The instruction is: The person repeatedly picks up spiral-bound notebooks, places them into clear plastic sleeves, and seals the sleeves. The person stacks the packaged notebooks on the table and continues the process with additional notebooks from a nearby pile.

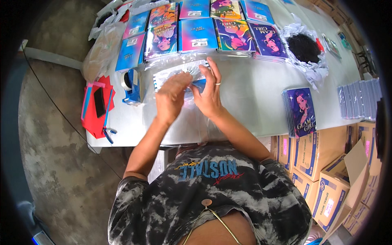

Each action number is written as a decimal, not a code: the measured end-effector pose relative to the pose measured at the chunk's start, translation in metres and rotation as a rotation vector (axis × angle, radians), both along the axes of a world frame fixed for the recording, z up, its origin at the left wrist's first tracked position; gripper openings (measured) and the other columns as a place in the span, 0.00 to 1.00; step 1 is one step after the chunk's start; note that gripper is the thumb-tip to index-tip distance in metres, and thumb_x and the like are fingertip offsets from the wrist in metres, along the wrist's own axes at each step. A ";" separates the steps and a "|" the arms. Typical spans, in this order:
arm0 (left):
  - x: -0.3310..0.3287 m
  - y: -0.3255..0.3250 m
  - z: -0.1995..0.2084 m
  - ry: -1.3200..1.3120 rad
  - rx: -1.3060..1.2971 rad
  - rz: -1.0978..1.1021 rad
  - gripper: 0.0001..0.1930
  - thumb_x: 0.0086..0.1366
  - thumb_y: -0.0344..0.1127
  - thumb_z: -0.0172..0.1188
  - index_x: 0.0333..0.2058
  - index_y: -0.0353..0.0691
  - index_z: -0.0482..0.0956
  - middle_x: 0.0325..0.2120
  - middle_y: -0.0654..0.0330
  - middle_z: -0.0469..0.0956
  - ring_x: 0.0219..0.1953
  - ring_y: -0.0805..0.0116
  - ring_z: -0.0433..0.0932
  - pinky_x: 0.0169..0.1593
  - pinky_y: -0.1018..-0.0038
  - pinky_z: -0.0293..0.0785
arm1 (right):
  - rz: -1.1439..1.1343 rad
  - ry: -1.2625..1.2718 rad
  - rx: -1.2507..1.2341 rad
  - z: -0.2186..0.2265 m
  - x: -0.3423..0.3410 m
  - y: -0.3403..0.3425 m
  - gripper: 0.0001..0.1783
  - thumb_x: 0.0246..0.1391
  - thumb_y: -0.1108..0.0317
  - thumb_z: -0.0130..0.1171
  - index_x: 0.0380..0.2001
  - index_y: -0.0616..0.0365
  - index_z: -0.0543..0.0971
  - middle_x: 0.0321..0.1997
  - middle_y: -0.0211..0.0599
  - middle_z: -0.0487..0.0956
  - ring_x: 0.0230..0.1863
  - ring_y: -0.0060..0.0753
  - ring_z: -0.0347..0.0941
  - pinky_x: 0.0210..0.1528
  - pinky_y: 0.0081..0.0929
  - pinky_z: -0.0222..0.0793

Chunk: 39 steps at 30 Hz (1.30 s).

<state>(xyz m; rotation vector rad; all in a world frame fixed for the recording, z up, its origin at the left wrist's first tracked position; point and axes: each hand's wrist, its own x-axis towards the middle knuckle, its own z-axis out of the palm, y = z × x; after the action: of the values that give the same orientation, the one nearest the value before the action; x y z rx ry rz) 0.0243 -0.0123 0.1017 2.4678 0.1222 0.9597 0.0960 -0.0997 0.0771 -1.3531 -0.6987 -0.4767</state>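
Note:
A spiral notebook (pixel 161 76) in crinkled clear plastic lies flat on the white table in front of me, its rings along the left edge. My left hand (pixel 171 96) reaches over it, fingers bent together and closed on the shiny plastic wrap (pixel 196 70) near the middle. At the right end, my right hand (pixel 210 92) grips the notebook, its ringed fingers up by the far corner and its thumb by the near edge. A blue patch shows between thumb and fingers. Both palms hide much of the notebook, and the left fingertips are partly hidden.
Rows of spiral notebooks (pixel 198 34) cover the far side. A blue tape dispenser (pixel 132 87) stands left, near a phone (pixel 99 102) on red sheets and pliers (pixel 108 134). On the right are a notebook stack (pixel 302 112), a paper-lined black bundle (pixel 304 48) and cartons (pixel 324 153).

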 end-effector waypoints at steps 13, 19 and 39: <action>-0.098 0.125 -0.049 0.014 -0.048 0.943 0.19 0.56 0.39 0.59 0.42 0.32 0.72 0.36 0.48 0.73 0.32 0.61 0.70 0.34 0.71 0.66 | 0.075 -0.508 -0.278 -0.038 0.022 -0.011 0.09 0.30 0.78 0.66 0.17 0.51 0.77 0.35 0.26 0.79 0.42 0.28 0.73 0.44 0.24 0.63; -0.130 0.222 -0.093 0.521 -1.196 0.831 0.26 0.55 0.57 0.55 0.38 0.37 0.76 0.20 0.64 0.64 0.16 0.75 0.54 0.18 0.76 0.50 | 0.095 -0.507 -0.314 -0.039 0.017 -0.012 0.11 0.27 0.79 0.68 0.14 0.51 0.77 0.33 0.26 0.78 0.42 0.31 0.72 0.44 0.25 0.65; -0.073 0.086 0.009 -0.293 -0.934 0.546 0.18 0.63 0.42 0.51 0.25 0.33 0.80 0.19 0.57 0.78 0.16 0.75 0.71 0.22 0.80 0.65 | 0.104 -0.502 -0.334 -0.043 0.021 -0.012 0.13 0.29 0.81 0.67 0.16 0.50 0.75 0.34 0.28 0.78 0.41 0.34 0.72 0.45 0.26 0.63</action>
<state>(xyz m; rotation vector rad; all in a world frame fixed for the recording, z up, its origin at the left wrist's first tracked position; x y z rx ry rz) -0.0486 0.0734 0.1103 1.4303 0.9434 1.1170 0.1168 -0.1114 0.0343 -1.5111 -1.3008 -0.6447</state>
